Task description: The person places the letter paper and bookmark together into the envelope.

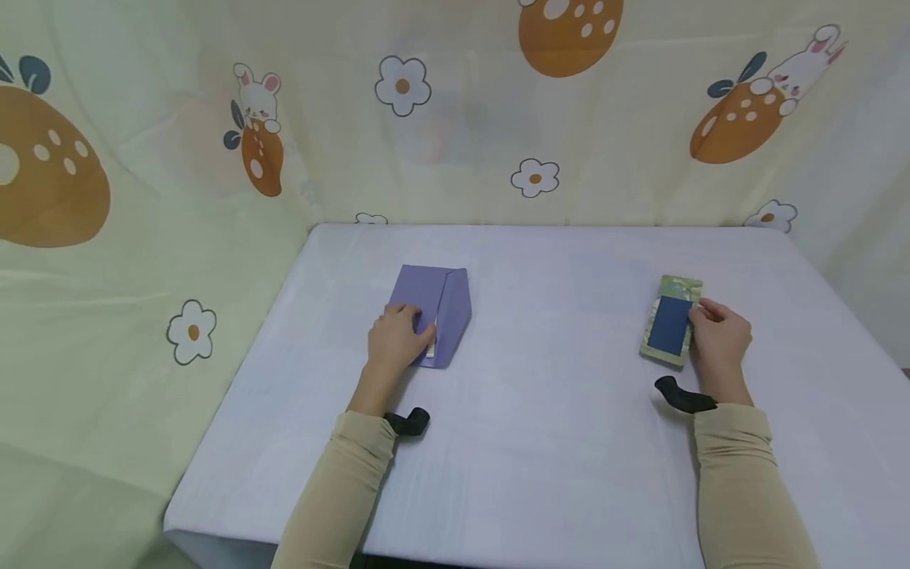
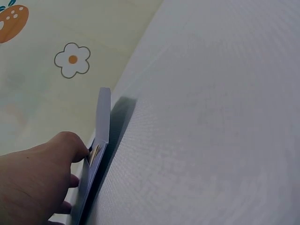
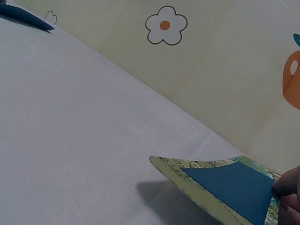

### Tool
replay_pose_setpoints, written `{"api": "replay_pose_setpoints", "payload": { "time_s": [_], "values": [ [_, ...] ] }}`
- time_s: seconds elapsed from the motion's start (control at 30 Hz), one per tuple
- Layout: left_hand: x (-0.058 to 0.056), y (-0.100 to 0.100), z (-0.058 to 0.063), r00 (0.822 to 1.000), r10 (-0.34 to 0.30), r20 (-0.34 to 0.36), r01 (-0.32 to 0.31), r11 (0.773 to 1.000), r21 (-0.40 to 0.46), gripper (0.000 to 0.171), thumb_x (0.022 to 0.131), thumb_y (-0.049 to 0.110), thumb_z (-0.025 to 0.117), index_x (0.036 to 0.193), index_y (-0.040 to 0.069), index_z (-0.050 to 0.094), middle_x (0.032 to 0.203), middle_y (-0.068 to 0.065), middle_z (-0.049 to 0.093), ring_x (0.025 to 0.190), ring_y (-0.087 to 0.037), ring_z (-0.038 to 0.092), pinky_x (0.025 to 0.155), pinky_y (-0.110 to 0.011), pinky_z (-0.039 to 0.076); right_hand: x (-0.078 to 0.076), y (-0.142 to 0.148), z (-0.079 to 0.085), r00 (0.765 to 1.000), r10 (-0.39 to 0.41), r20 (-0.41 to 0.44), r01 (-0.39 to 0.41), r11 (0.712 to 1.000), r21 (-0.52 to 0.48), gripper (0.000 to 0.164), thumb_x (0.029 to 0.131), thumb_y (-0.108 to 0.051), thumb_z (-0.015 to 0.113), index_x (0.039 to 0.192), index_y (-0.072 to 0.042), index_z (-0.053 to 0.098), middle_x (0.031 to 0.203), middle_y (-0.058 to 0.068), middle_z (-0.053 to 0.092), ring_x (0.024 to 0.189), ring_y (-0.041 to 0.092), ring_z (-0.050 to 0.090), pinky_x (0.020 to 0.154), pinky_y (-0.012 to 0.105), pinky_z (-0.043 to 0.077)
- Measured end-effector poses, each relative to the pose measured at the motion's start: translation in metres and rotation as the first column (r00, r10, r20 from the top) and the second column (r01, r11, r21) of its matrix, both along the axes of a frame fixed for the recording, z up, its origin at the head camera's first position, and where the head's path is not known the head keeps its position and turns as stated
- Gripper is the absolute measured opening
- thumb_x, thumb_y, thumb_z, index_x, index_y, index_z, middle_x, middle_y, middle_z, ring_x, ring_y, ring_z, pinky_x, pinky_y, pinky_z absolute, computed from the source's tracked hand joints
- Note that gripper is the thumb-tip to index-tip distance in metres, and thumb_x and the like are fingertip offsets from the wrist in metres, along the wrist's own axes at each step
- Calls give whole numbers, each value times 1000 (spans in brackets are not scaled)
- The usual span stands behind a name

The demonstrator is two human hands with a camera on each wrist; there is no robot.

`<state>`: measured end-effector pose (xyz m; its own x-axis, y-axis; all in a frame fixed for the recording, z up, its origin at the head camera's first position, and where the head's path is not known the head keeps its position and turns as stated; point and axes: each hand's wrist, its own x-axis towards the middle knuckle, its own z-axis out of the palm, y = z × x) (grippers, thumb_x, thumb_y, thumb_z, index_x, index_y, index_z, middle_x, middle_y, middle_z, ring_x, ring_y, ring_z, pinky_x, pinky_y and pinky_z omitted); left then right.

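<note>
On the left side of the table lies a purple envelope (image 1: 423,286) with its flap open toward the right. My left hand (image 1: 396,336) grips its near left part, thumb at the opening, where the pale edges of something inside show. In the left wrist view the envelope (image 2: 103,115) is seen nearly edge-on, tilted off the cloth. Over at the right, my right hand (image 1: 721,340) pinches the right edge of a green patterned card (image 1: 681,286) with a dark blue panel (image 1: 670,325). The right wrist view shows the card (image 3: 201,191) raised above the cloth, casting a shadow.
A white cloth covers the table (image 1: 540,395). Behind it and on the left hangs a pale yellow curtain (image 1: 455,158) printed with flowers, rabbits and orange fruit. Black wrist mounts (image 1: 684,395) stick out from the tan sleeves (image 1: 739,482).
</note>
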<state>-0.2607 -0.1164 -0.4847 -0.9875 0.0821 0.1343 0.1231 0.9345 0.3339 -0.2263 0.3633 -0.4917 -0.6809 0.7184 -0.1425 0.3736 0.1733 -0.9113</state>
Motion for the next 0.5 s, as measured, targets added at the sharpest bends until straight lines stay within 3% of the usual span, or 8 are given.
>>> {"api": "replay_pose_setpoints", "payload": {
  "time_s": [0.5],
  "values": [
    [0, 0, 0, 1000, -3, -10, 3, 1000, 6, 51, 85, 48, 60, 124, 16, 62, 132, -10, 57, 110, -40, 60, 83, -52, 52, -2, -8, 8, 1000, 0, 7, 1, 993, -116, 45, 90, -23, 59, 134, -16, 56, 81, -21, 51, 81, -6, 49, 66, 5, 40]
  ]
}}
